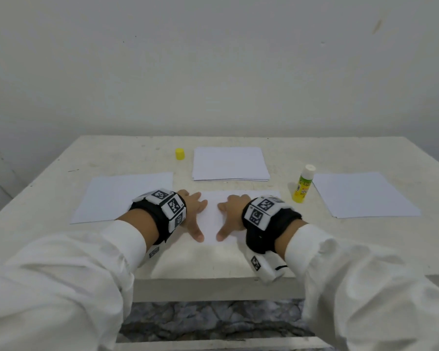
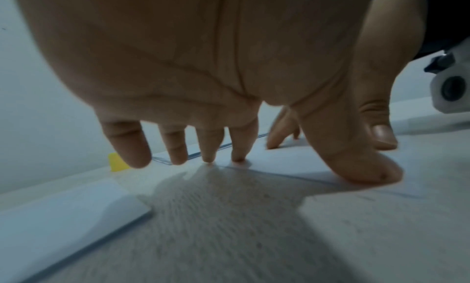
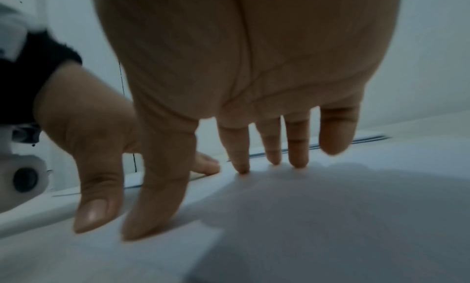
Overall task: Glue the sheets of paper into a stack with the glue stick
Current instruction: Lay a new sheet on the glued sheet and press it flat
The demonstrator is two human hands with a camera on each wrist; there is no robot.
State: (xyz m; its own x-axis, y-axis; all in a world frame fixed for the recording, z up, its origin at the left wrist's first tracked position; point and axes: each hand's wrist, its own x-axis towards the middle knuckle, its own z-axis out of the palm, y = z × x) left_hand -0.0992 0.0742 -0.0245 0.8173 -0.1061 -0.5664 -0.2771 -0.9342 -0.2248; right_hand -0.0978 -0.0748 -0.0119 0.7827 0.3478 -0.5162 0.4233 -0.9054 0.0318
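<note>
left hand (image 1: 192,211): fingers spread flat, pressing the middle sheet (image 1: 211,216) on the table (image 1: 127,153)
right hand (image 1: 230,211): same, flat, gripping nothing
glue stick (image 1: 303,184): upright, uncapped, right of sheet
cap (image 1: 180,153): far left of paper stack (image 1: 230,163)

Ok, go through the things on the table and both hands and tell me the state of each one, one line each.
glue stick: upright, uncapped, right of the centre sheet.
yellow cap: off the stick, standing on the table at the far left of the paper pile.
paper pile: stacked flat, far centre.
centre sheet: flat, under both hands.
left sheet: flat, loose.
right sheet: flat, loose.
left hand: fingers spread, pressing the centre sheet.
right hand: fingers spread, pressing the same sheet.
</note>
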